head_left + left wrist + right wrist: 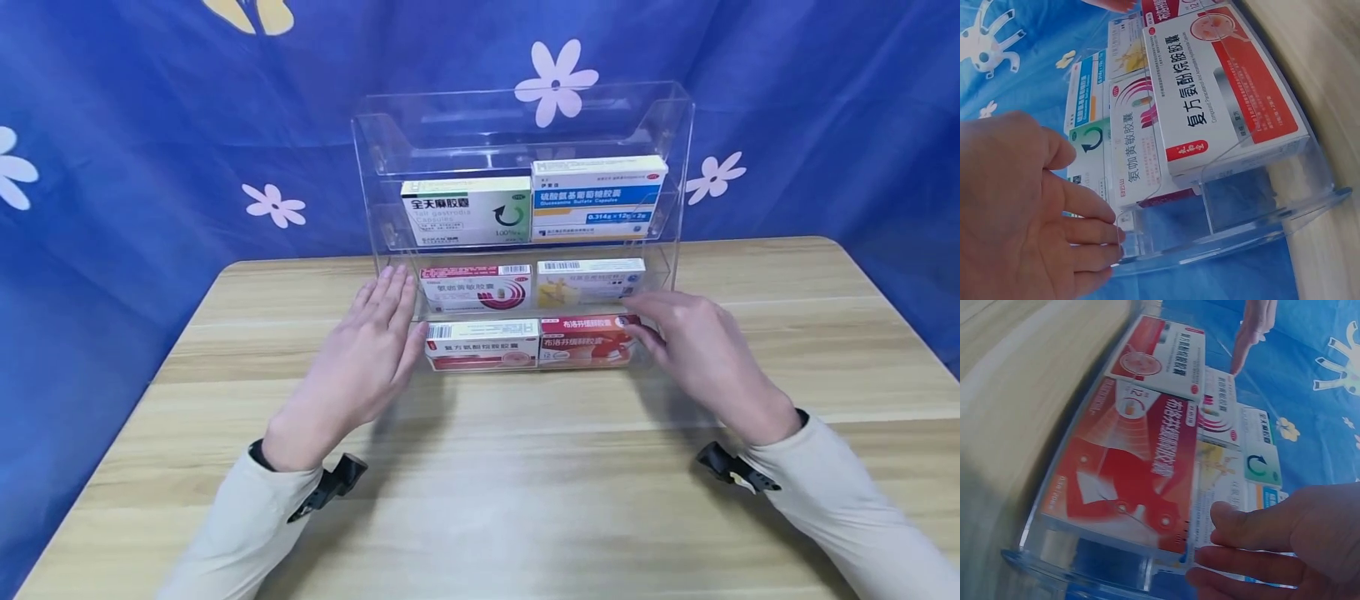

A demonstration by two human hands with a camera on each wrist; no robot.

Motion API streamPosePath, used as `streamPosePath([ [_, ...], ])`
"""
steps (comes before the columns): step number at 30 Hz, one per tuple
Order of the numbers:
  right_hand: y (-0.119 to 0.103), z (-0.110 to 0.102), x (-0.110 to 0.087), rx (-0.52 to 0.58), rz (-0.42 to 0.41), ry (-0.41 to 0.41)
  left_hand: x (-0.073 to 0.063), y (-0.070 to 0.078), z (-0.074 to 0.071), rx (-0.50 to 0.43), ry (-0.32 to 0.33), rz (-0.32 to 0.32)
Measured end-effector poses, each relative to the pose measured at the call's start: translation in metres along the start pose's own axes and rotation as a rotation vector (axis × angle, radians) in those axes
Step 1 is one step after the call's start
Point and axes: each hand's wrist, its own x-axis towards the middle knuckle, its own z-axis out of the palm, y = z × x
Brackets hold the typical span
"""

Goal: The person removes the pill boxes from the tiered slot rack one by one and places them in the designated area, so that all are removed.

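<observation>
1. Clear rack (457, 125): standing upright on the tabletop (487, 475), toward the far edge, with medicine boxes in three rows.
2. Bottom row: white-and-red box (483, 344) at left, directly beside red box (585, 342) at right.
3. Middle row: white-and-pink box (476, 289) at left, white-and-yellow box (588, 283) at right.
4. Upper row: green-and-white box (468, 212) at left, blue-and-white box (596, 200) at right.
5. Left hand (348, 358): fingers straight and extended, at left side of rack; contact not determinable.
6. Right hand (701, 354): fingers and thumb extended, slightly bent, at right side of rack near red box; contact not determinable.
7. Tabletop: pale wood grain, running in streaks from side to side; far corners rounded; whitish sheen at front centre; soft shadows beside both forearms.
8. Light sleeves (240, 517) over both forearms; black wrist devices (330, 487) at the cuffs.
9. Behind tabletop: blue cloth (112, 167), softly creased, printed with white flowers (555, 83); partial yellow motif (251, 12) at top edge.
</observation>
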Motion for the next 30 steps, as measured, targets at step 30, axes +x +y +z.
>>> streamPosePath([
  [30, 0.004, 0.019, -0.003, -0.026, 0.009, -0.117, 0.0, 0.0, 0.003, -0.016, -0.006, 0.007],
])
